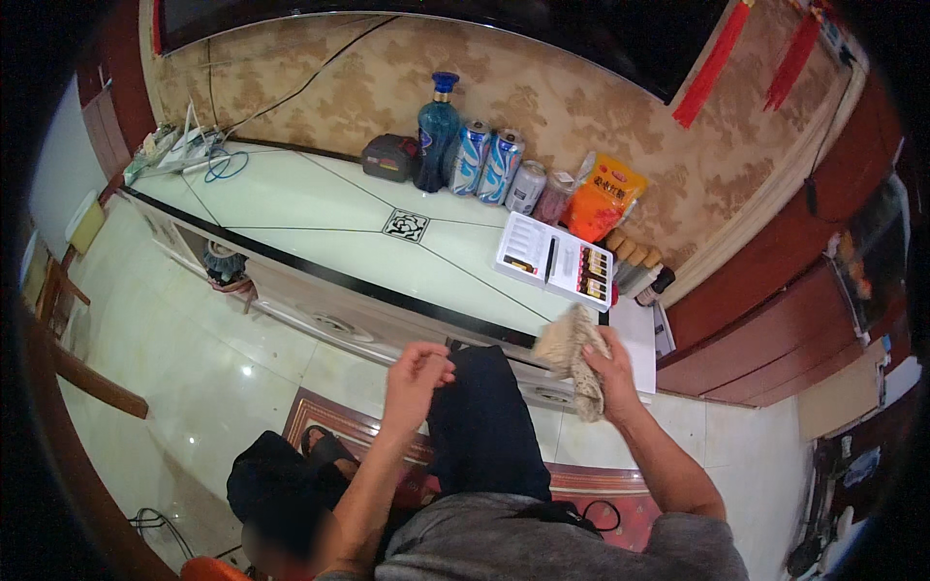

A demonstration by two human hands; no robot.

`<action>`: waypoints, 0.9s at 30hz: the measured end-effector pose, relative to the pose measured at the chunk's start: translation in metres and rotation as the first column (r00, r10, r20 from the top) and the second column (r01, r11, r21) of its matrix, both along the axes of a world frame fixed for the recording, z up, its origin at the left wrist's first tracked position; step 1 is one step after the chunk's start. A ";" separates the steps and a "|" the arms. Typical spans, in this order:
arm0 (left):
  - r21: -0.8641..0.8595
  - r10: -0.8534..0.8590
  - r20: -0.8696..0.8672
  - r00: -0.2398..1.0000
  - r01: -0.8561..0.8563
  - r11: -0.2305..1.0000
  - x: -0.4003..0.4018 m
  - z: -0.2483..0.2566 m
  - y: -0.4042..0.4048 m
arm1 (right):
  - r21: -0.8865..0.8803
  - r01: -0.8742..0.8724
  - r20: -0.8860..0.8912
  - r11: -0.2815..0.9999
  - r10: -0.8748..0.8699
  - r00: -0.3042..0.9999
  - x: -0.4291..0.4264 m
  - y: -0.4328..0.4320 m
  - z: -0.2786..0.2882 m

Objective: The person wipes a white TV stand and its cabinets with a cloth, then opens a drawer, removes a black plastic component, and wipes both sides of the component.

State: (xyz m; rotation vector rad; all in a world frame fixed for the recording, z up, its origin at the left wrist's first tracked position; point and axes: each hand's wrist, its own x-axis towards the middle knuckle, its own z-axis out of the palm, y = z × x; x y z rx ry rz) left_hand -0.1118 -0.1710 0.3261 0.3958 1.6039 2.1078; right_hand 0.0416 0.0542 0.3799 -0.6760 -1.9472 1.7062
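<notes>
My right hand (617,374) grips a crumpled beige cloth (570,352), which hangs in front of the cabinet's near edge at the right. My left hand (419,381) is above my leg, its fingers loosely bent and nothing visible in them. Before me stands a low cabinet with a pale green glass top (320,210). Near the cloth, a white plastic tray (524,270) lies on the top, with several small dark vials (594,272) in its right part and one at its lower left.
Along the wall stand a dark battery pack (390,157), a blue bottle (437,138), blue-white cans (500,167), a silver can (526,187), a jar (554,197) and an orange pouch (607,192). Cork-topped jars (634,254) line the right end. A potted plant (225,265) sits below the top.
</notes>
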 end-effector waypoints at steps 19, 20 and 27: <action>-0.002 0.407 -0.054 0.912 -0.408 0.913 0.009 -0.004 -0.027 | 0.256 -0.552 0.040 0.794 0.562 0.826 -0.095 -0.123 -0.055; -0.043 0.407 -0.178 0.896 -0.420 0.906 0.006 -0.015 -0.026 | -0.024 -0.547 0.060 0.837 0.547 0.835 -0.101 -0.121 -0.065; 0.023 0.505 0.163 0.848 -0.514 0.857 -0.012 -0.050 -0.059 | -0.759 -0.330 -0.230 0.561 0.243 0.942 -0.124 -0.126 -0.055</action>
